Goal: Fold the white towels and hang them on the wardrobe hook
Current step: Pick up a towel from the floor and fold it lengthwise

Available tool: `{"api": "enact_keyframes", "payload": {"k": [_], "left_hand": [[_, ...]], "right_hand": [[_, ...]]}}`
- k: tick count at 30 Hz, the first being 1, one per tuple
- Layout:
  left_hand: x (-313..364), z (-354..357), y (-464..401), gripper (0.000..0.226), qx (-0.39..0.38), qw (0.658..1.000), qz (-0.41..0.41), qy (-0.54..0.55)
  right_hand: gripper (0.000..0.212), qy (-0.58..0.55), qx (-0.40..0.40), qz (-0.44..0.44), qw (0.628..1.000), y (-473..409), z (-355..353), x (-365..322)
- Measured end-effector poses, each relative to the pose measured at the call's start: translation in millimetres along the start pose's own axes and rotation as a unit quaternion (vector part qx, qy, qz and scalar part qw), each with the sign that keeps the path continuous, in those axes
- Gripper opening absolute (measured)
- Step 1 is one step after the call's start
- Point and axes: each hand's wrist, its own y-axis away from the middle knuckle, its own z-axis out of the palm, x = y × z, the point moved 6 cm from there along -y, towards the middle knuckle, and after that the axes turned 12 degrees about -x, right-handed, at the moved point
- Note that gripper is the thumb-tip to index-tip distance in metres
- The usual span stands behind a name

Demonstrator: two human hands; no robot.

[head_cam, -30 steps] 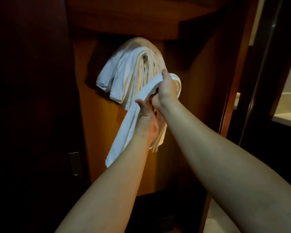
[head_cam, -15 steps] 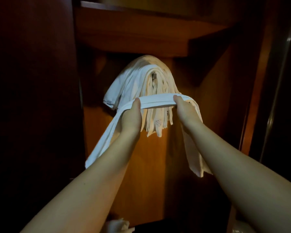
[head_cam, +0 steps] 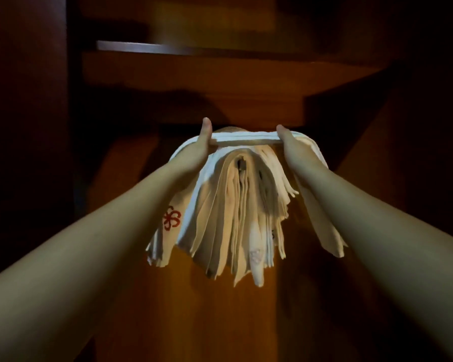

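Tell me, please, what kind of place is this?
Probably the inside of a wooden wardrobe: a wooden shelf overhead, wood panels behind, and many folded white towels hanging together below the shelf.

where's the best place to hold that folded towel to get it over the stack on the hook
Grip the folded towel as the left hand and right hand do: either side of its middle, from below. The taut span between them clears the hung towels, while both loose ends drop down either side.
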Motion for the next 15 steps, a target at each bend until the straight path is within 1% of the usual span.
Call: {"api": "enact_keyframes", "payload": {"k": [1, 3, 4, 5, 6, 7, 9, 10, 12, 13, 15], "left_hand": [[-2, -4, -12, 0.105, -0.010, 1.000, -0.002, -0.025], [-9, -13, -33, 0.117, -0.013, 0.998, -0.015, -0.067], [-12, -17, -40, 0.118, -0.014, 0.997, -0.019, -0.080], [-15, -21, -49, 0.113, -0.013, 0.996, -0.017, -0.089], [-16, -24, -56, 0.103, -0.007, 0.996, -0.012, -0.093], [-19, -28, -64, 0.093, -0.002, 0.996, -0.005, -0.092], [-31, -34, -77, 0.085, -0.006, 0.997, 0.004, -0.074], [-38, -35, -79, 0.085, -0.008, 0.998, 0.002, -0.064], [-54, -37, -86, 0.095, -0.006, 0.999, 0.004, -0.045], [-61, -37, -90, 0.099, -0.010, 0.999, 0.004, -0.040], [-71, -36, -98, 0.101, -0.010, 0.999, 0.007, -0.044]], "right_hand": [[0.062, -0.004, -0.003, 0.005, 1.000, -14, 1, 1], [0.072, -0.017, -0.007, 0.014, 1.000, -38, 7, 4], [0.077, -0.019, -0.009, 0.020, 1.000, -51, 11, 8], [0.081, -0.018, -0.011, 0.019, 1.000, -63, 13, 11], [0.080, -0.012, -0.013, 0.018, 1.000, -74, 16, 14], [0.075, -0.006, -0.017, 0.009, 1.000, -83, 19, 14], [0.069, 0.008, -0.035, -0.005, 0.999, -98, 26, 16], [0.068, 0.016, -0.054, -0.006, 0.998, -104, 32, 18], [0.070, 0.021, -0.080, 0.001, 0.997, -119, 42, 30], [0.069, 0.021, -0.082, 0.005, 0.996, -121, 45, 34], [0.065, 0.016, -0.059, 0.009, 0.998, -128, 44, 43]]}}
